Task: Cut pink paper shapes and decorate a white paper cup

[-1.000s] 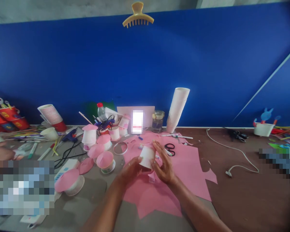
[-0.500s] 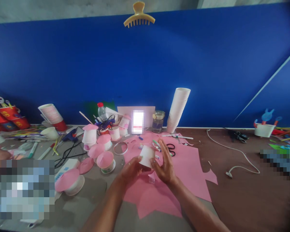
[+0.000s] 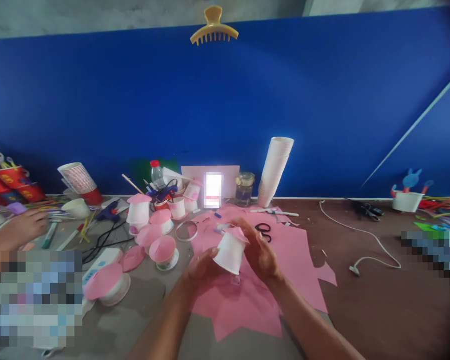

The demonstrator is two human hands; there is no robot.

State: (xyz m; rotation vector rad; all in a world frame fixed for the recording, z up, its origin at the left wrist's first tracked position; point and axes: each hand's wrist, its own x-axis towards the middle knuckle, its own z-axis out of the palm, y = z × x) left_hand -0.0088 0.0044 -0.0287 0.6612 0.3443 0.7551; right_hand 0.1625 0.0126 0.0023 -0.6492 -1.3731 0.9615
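I hold a white paper cup (image 3: 230, 252) upside down and tilted, with a pink paper cap on its top end. My left hand (image 3: 202, 267) grips its lower rim from the left. My right hand (image 3: 260, 252) curls round its right side, fingers reaching over the pink cap. Both hands hover above a large pink paper sheet (image 3: 285, 260) with cut-out edges. Black scissors (image 3: 263, 231) lie just beyond my right hand.
Several cups with pink caps (image 3: 164, 251) stand at the left, by a glue gun (image 3: 108, 210) and its cords. A tall stack of white cups (image 3: 275, 170), a jar (image 3: 245, 188) and a bottle (image 3: 157, 173) line the blue wall. Another person's hand (image 3: 20, 227) rests at far left. A white cable (image 3: 363, 235) lies right.
The cup has tilted so its pink-capped end leans to the right. My right hand's fingers have closed from spread to curled round the cup. The other person's hand has moved further in.
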